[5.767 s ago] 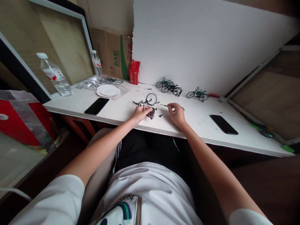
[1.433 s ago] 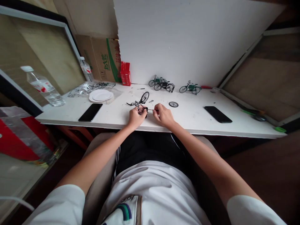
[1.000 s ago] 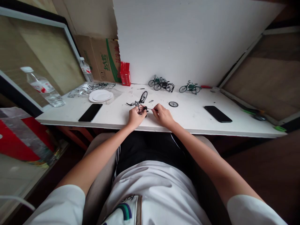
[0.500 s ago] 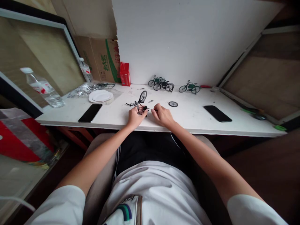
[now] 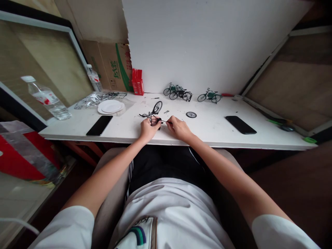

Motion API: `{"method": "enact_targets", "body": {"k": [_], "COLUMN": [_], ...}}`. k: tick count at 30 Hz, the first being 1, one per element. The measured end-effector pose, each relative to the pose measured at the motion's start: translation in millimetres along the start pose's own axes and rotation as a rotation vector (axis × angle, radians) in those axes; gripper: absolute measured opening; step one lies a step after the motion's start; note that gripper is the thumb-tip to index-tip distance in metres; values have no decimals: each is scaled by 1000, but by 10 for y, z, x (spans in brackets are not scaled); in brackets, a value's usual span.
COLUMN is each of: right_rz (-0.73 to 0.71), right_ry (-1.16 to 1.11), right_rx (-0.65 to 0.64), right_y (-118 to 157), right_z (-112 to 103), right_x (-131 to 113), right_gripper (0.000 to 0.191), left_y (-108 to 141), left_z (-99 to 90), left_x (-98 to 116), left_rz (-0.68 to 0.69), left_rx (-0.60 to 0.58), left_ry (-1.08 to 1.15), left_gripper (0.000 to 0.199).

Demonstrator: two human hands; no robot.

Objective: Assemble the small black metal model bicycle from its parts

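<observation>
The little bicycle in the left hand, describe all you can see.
The small bicycle is dark and thin-framed, with silvery, metallic-looking parts. One spoked wheel stands tilted at its far end. The left hand holds it and hides part of it, low over or on the white desk. The right hand holds a thin tool pointing at it; contact is unclear.

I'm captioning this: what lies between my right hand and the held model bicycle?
In the head view, a thin dark shaft from the right hand points at the model bicycle; contact is unclear.
</observation>
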State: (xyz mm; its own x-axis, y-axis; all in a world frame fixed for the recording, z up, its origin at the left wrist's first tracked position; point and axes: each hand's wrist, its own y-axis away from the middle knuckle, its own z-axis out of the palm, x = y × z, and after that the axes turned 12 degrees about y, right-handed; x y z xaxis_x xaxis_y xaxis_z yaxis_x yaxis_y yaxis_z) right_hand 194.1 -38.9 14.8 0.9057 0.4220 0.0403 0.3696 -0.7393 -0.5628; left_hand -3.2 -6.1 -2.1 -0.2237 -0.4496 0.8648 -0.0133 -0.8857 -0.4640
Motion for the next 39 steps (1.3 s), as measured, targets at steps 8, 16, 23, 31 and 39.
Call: {"method": "enact_targets", "body": {"k": [8,16,23,31,39], "right_rz": [-25,56,40,-10,8], "right_ry": [103,221,83,50,83], "right_rx": [-44,-90,-52,-68,-85], "right_y": [-15,-27,0,-11,-14], "right_z": [-34,-17,-89,-25,-25], "right_x": [-18,-39,-49,-10,-12], "right_gripper": [27,34,29,24,26], "left_y": [-6,41,39,38,43], "left_z": [-2,14,25,29,10], "left_x": [-13,30,47,62,49], "left_rz": [-25,11,-8,-22,15], "left_rx": [10,-16,4,26,4], "left_ry": [20,-39,-32,-20,-88], "left_gripper": [24,23,24,25,25]}}
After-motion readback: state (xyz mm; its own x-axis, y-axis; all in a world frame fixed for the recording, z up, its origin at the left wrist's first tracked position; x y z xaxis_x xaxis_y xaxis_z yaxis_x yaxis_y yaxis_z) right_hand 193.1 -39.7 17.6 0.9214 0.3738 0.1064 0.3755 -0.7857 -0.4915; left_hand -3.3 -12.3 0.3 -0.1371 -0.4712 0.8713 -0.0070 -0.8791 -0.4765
